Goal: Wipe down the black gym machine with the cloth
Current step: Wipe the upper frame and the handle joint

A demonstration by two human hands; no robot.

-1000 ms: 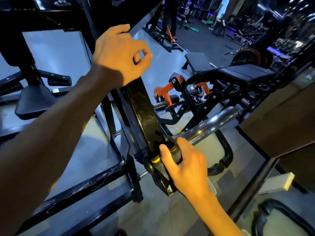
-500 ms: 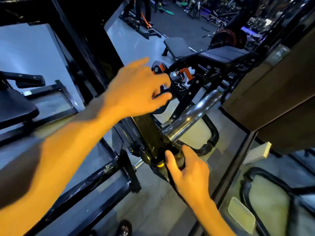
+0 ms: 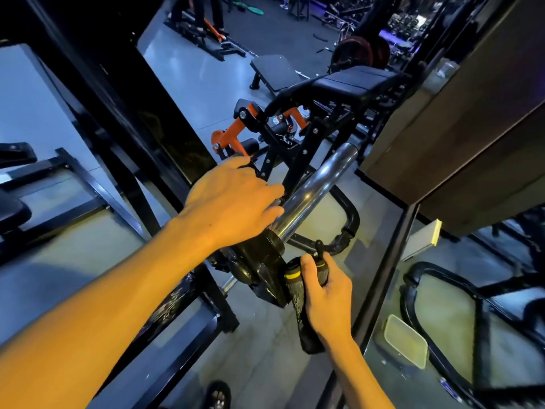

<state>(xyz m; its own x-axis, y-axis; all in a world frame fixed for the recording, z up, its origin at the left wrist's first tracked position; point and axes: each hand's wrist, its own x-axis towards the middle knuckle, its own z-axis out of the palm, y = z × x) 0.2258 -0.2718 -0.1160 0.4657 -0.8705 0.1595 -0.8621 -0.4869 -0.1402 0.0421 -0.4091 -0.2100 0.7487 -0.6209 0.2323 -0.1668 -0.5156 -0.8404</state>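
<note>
Left hand point(image 3: 233, 199) grips chrome bar point(image 3: 315, 193) | right hand point(image 3: 326, 293) grips dark cloth point(image 3: 305, 326)

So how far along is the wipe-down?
Done: nothing clearly; the pictures don't show which parts are clean. In hand: the right hand grips a dark cloth by the black bracket, and the left hand rests at the chrome bar. Left: likely the bar and black frame.

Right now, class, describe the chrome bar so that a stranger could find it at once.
Start at the black gym machine in the middle of the view. The chrome bar juts from it, up and to the right, beside the left hand. It alone is shiny silver; every neighbouring tube is black or orange.
</note>
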